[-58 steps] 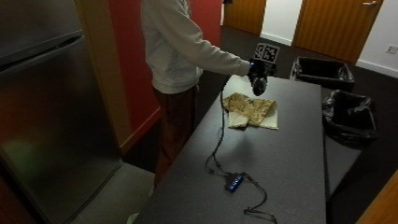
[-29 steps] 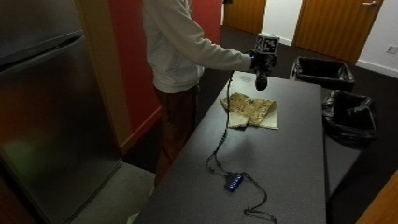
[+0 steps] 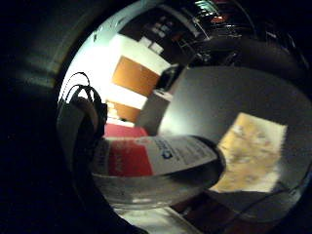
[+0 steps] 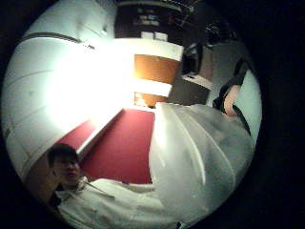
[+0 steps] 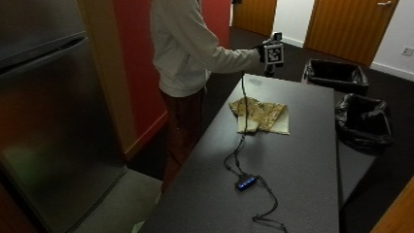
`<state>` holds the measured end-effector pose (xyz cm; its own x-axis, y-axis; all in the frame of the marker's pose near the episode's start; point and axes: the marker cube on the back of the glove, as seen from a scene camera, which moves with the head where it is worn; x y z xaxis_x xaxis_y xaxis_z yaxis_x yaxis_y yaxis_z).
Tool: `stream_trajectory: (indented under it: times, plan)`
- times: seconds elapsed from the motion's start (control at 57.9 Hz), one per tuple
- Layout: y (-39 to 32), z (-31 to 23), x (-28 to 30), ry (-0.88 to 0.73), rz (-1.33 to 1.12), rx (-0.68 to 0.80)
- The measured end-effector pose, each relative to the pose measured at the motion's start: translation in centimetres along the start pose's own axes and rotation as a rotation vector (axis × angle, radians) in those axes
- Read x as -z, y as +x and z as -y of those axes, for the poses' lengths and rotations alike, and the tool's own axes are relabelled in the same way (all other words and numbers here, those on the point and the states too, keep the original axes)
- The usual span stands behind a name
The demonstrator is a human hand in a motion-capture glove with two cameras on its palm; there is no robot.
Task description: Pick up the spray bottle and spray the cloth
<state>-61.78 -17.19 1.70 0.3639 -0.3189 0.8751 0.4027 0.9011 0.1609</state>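
Black-gloved right hand (image 5: 264, 52) holds spray bottle (image 3: 156, 165) above cloth (image 5: 262, 115).

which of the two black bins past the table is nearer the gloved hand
The far bin, open-topped beside the orange door, is nearer the right hand. The other bin, with crumpled liner, stands closer to the camera along the table's side.

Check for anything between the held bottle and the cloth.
Nothing visible. The right hand holds the bottle in the air above the table. The cloth lies uncovered, with only bare tabletop between them.
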Motion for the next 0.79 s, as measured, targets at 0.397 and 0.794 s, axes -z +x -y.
stream_trajectory:
  times: [0.397,0.794]
  plan:
    - [12.0,-3.4,-11.7,-0.072,-0.166,-0.147]
    - [13.8,-1.0,-16.9,0.081,-0.084,-0.094]
